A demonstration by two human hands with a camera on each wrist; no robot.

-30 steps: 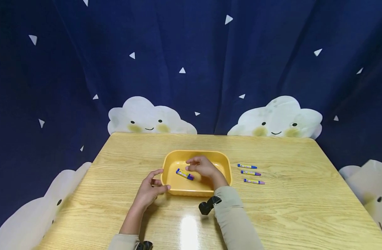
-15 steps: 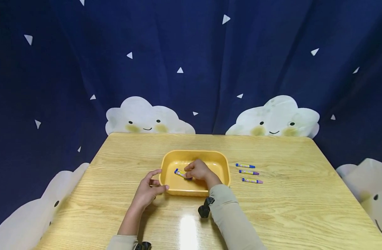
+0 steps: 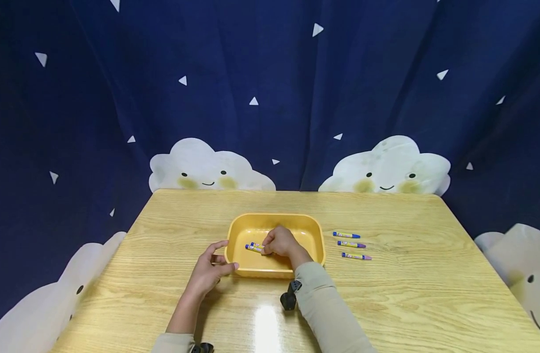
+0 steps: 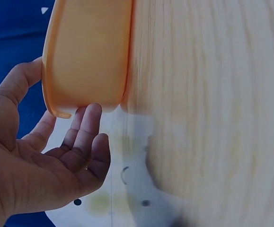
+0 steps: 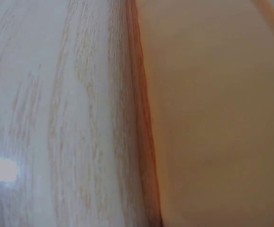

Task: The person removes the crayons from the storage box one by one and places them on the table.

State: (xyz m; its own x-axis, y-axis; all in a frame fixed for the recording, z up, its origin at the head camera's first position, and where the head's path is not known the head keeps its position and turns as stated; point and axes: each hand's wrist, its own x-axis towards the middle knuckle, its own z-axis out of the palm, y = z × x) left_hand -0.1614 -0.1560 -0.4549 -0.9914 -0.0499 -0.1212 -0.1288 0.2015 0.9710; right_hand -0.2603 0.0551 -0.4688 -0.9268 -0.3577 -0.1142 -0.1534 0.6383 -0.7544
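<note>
Two crayons [image 3: 254, 247] with yellow labels and blue ends lie side by side inside a yellow plastic tray [image 3: 305, 221]. My right hand [image 3: 282, 241] reaches into the tray and pinches the crayons at their right ends, so their tips are hidden. Whether both are gripped is hard to tell. My left hand [image 3: 210, 267] holds the tray's left end, thumb at the front corner and index finger at the rim. In the left wrist view, that hand [image 4: 56, 161] has its thumb and fingertips against the tray's end [image 4: 87, 61]. The right wrist view shows no hand.
Right of the tray, on the wooden table [image 3: 420, 274], lie a blue crayon [image 3: 346, 235], a purple crayon [image 3: 351, 244] and a pink-purple crayon [image 3: 356, 256] in a column. A dark blue curtain [image 3: 234, 59] with clouds hangs behind the table.
My right hand has come down onto the crayons in the tray and taken hold at their right ends. They have turned nearer to level. My left hand stays at the tray's end.
</note>
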